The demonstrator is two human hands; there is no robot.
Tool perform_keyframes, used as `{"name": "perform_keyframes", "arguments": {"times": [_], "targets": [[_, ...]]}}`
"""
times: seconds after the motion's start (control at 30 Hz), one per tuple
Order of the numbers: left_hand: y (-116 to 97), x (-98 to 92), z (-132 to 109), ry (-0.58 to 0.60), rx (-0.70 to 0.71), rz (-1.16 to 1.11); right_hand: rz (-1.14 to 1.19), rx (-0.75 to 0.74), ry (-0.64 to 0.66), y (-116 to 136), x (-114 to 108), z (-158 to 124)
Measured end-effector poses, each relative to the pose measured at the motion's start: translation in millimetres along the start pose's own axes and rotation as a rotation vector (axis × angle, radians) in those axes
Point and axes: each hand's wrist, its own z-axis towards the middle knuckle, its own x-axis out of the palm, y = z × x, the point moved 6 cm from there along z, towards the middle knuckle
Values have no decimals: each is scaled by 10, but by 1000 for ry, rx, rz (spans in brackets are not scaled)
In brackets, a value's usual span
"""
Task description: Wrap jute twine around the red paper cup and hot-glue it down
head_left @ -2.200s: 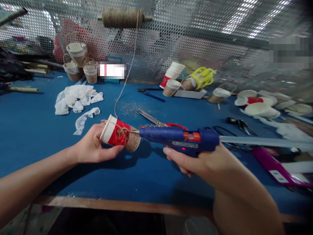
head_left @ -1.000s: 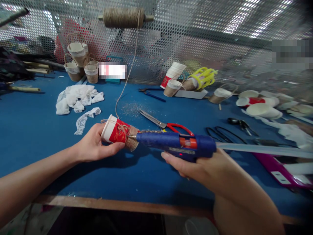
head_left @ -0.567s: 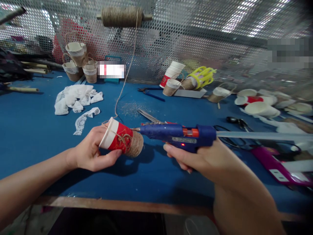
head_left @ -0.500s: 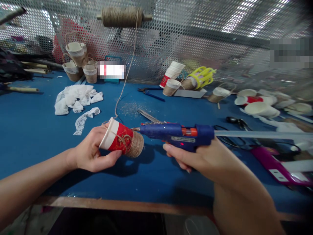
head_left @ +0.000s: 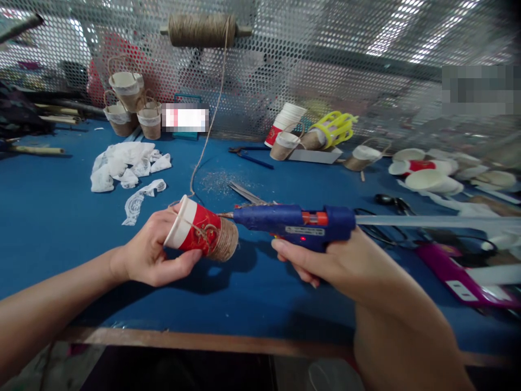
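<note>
My left hand (head_left: 157,252) is closed around a red and white paper cup (head_left: 197,228), tilted on its side with the rim toward me and to the left. Jute twine (head_left: 224,240) is wound round the cup's base end. A loose strand (head_left: 208,136) runs from the cup up to the twine spool (head_left: 202,30). My right hand (head_left: 321,260) grips a blue glue gun (head_left: 285,224), its metal nozzle at the cup's side beside the wound twine. Whether the nozzle touches cannot be made out. A clear glue stick (head_left: 427,220) sticks out of the gun's back.
Scissors (head_left: 245,192) lie behind the gun, pliers (head_left: 252,156) further back. White lace (head_left: 122,163) is heaped at left. Twine-wrapped cups with handles (head_left: 126,100) stand at back left. A purple power strip (head_left: 451,274) and loose cups (head_left: 433,182) lie at right.
Both hands, the cup and the glue gun keep almost the same pose. The whole view has shifted very slightly.
</note>
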Motion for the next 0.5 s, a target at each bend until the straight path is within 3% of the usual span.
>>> {"name": "perform_keyframes", "arguments": {"times": [0.33, 0.5], "targets": [[52, -3, 0, -29, -74, -37, -10, 8, -51, 29, -7, -14], [141, 15, -5, -32, -194, -100, -7, 1, -71, 60, 10, -43]]}}
